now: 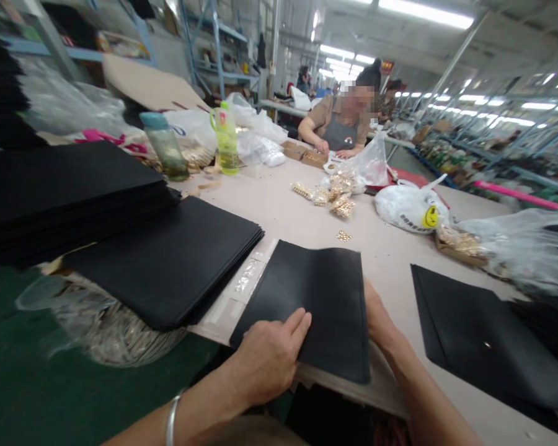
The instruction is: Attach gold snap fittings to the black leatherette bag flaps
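A black fabric piece (320, 297) lies flat on the beige table (279, 204) right in front of me. My left hand (267, 356) grips its near left edge, fingers on top. My right hand (379, 319) is at the piece's right edge, its fingers tucked under the fabric and hidden. A silver bangle sits on my left wrist. To the left lies a stack of the same black pieces (167, 260), with a taller stack (65, 195) behind it. Another black piece (483, 341) lies flat to the right.
Gold metal fittings (330, 195) lie mid-table, some in clear bags. A white plastic bag (411, 207), two drink bottles (225, 139) and cardboard stand farther back. A co-worker (341, 121) sits at the far end. A bag of fittings (106, 322) hangs at the table's left edge.
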Demonstrator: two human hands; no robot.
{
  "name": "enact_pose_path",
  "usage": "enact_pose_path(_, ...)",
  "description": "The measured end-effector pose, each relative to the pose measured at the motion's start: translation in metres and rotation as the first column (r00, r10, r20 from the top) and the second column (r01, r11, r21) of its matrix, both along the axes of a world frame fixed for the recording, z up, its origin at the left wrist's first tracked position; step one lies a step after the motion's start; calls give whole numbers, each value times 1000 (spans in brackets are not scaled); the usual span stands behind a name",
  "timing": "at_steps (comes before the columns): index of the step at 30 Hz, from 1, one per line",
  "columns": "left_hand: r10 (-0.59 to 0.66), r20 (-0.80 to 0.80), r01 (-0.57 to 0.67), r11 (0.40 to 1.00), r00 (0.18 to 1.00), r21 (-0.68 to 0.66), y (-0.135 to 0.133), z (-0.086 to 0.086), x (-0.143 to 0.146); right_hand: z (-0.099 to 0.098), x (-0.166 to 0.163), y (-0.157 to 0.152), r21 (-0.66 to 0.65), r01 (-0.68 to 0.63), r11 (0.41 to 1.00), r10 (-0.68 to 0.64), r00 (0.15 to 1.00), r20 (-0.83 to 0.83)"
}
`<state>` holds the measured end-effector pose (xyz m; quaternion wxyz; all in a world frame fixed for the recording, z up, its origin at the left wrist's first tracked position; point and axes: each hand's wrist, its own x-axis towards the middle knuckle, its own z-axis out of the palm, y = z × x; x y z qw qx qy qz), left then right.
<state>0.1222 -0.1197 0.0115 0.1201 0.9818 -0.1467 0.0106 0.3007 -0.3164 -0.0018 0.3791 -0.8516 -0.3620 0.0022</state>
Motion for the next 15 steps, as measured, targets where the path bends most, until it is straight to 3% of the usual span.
enact_pose_path(2, 13, -63, -14, 1000, 998, -4, -6, -18, 3, -8, 30, -21, -172, 177, 969, -165, 983, 80)
enact_pose_path(5, 60, -93, -64, 997, 994, -35, -9, -28, 1, -11, 81, -36, -311, 415, 855, -377, 909, 176)
enact_pose_path(10, 88, -145, -94, 995, 986, -36, -10, -30, -1, -4, 151, -8, -401, 409, 820, -338, 911, 237)
enact_pose_path(15, 94, -173, -103, 994, 980, -44, -9, -33, -2, -5, 187, 36, -531, 345, 774, -239, 936, 259)
